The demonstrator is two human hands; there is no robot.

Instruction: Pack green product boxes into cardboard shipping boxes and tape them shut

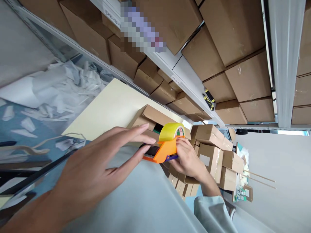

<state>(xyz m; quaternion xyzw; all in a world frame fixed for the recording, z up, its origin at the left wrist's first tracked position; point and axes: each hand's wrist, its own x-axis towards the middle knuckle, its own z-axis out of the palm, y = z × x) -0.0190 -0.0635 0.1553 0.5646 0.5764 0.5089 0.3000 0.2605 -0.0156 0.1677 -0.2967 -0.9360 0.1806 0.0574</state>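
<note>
An orange tape dispenser (pixel 167 150) carrying a roll of yellow packing tape (pixel 170 131) is gripped by my right hand (pixel 188 157), whose fingers wrap round its handle end. My left hand (pixel 97 168) reaches in from the lower left with its fingers stretched out. Its thumb and fingertips are at the dispenser's front, around the dark roller; I cannot tell whether they touch the tape's loose end. Behind the dispenser, a cardboard box (pixel 148 116) with a dark gap in its side rests on the pale tabletop (pixel 109 106).
Shelves (pixel 187 89) packed with cardboard boxes run across the top. Two yellow-and-black cutters (pixel 209 98) lie on the shelf edge. White paper scraps (pixel 70 84) are heaped at the left. More stacked boxes (pixel 211 155) stand at the right.
</note>
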